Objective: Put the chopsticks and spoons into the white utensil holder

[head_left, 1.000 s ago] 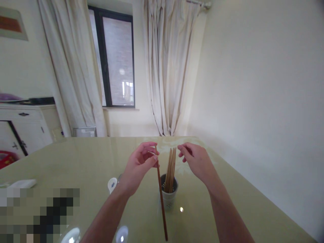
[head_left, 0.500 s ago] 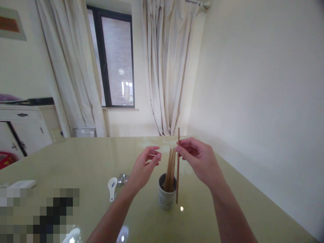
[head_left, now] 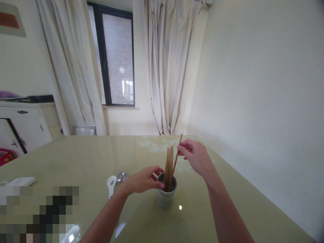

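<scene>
A grey chopstick holder point(head_left: 165, 199) with a pattern of small holes stands upright on the table, and a bunch of wooden chopsticks point(head_left: 168, 167) leans inside it. My left hand point(head_left: 145, 179) grips the holder's left rim, thumb at the front and fingers behind. Between thumb and fingertips, my right hand point(head_left: 193, 154) pinches a single chopstick point(head_left: 177, 155) near its upper end. This chopstick tilts, its lower end inside the holder behind the others, where its tip is hidden.
Left of the holder lie a white ceramic spoon point(head_left: 111, 183) and metal spoons point(head_left: 120, 177), partly behind my left forearm. A white object point(head_left: 21, 181) rests at the left of the glossy table point(head_left: 83, 162). A wall point(head_left: 258, 101) runs along the right side.
My left hand has come down onto the holder's rim. My right hand has brought the chopstick from beside the holder into it, now tilted.
</scene>
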Demonstrator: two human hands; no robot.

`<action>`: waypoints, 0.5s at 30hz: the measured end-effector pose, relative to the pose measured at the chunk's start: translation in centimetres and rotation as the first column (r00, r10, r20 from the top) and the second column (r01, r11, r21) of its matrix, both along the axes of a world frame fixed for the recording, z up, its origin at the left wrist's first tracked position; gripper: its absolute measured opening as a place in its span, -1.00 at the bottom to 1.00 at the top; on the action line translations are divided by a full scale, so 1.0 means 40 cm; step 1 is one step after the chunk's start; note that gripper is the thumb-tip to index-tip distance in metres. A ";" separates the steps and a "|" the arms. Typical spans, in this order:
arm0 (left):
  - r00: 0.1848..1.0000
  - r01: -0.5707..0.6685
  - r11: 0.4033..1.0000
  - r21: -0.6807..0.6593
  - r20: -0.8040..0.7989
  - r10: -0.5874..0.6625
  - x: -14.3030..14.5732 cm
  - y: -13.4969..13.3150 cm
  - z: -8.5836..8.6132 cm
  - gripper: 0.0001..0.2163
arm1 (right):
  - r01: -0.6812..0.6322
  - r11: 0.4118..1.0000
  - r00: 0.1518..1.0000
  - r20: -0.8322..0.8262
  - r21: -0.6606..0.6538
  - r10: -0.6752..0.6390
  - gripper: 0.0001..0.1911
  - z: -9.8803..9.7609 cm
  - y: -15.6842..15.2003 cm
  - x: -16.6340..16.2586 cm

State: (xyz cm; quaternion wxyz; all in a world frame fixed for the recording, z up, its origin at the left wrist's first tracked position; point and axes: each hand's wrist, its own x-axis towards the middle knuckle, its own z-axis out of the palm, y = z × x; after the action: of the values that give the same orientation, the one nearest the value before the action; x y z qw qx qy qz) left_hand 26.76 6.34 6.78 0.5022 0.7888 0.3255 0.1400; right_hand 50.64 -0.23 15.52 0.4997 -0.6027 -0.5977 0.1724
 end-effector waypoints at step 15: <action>0.999 0.000 0.999 0.046 -0.044 0.002 0.007 -0.012 0.008 -0.41 | 0.005 0.972 0.971 0.233 -0.235 0.051 -0.81 -0.056 0.045 0.001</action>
State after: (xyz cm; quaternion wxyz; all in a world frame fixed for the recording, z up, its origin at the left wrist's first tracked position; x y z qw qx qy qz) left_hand 27.06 5.85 7.09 0.4766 0.8030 0.3333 0.1305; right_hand 50.67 1.57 13.26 0.3483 -0.6664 -0.6358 0.1742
